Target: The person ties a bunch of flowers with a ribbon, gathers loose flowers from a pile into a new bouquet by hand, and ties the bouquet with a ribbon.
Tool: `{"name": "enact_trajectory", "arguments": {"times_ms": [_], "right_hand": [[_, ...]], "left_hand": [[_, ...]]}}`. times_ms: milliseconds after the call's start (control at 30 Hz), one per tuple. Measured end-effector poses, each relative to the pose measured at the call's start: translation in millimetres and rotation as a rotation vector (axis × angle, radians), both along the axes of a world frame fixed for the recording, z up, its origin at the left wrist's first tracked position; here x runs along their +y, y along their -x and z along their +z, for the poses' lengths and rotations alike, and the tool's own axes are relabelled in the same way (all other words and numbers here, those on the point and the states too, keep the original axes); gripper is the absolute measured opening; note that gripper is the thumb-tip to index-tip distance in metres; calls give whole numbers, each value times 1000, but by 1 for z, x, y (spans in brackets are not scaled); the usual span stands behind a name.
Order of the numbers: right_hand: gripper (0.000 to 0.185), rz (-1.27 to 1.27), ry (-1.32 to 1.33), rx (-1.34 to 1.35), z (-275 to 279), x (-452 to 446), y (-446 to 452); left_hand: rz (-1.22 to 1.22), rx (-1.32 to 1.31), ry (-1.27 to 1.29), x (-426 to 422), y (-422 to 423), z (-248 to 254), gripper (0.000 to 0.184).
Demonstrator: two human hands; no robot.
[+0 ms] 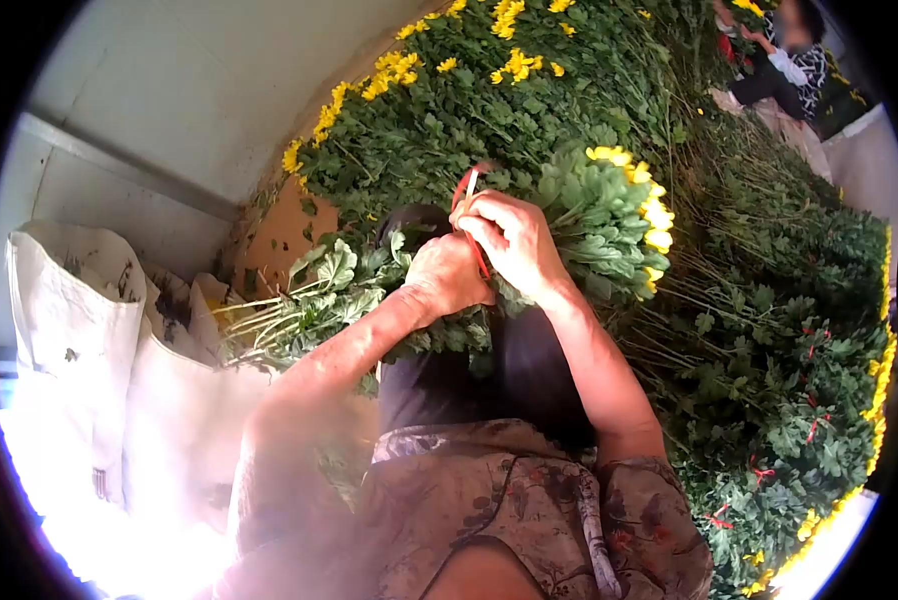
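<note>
A bunch of yellow flowers (599, 205) lies across my lap, blossoms to the right and cut stems to the left. Around its middle runs a red tie (482, 255), with one end sticking up above my hands. My left hand (447, 272) is closed around the stems and the tie. Fingers pinched together, my right hand (514, 235) holds the upper part of the red tie, close beside my left hand. The fingertips of my left hand are partly hidden by leaves.
Piles of leafy yellow flowers (529, 110) lie ahead and to the right, some bunches with red ties (761, 472). White sacks (74, 310) stand at the left by a wall (199, 80). Another person (784, 75) sits at the upper right.
</note>
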State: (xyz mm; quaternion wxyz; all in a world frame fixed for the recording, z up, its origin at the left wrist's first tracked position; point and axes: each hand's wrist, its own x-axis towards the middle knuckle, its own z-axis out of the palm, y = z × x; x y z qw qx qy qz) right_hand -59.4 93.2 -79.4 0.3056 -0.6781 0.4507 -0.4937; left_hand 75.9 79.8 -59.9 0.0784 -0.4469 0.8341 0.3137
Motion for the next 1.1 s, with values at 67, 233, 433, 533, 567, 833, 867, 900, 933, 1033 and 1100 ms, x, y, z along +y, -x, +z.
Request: {"name": "enact_trajectory", "arguments": {"times_ms": [67,233,433,533,567,833,867,900,933,1033,1100], "right_hand": [[7,24,-83,-40,2,-1,0],[9,-75,-141,-154,-15,-12,7],[25,-28,-297,346,-7,-19,-11],[25,-108,-297,316,-7,-19,-13],[21,-91,-379,68,-4,-14,-13],[22,55,-460,-396,4,10,14],[23,133,-435,-334,2,8,15],[23,210,-407,-272,1,6,16],[23,217,-409,-273,-1,6,17],[25,343,-388,-294,-3,7,18],[18,343,-395,-390,-3,10,19]], "left_hand": [[15,159,10,0,-13,-4,51],[23,588,83,-3,-22,-28,20],[-230,112,496,-3,-19,-50,12],[-48,377,340,-5,-20,-47,15],[24,439,304,-4,-22,-47,18],[-26,677,917,28,-32,-26,10],[155,874,683,27,-33,-39,11],[333,1058,439,27,-32,-39,11],[576,1071,240,29,-32,-34,14],[547,988,27,13,-33,-31,20],[448,977,-301,-6,-36,-34,24]]}}
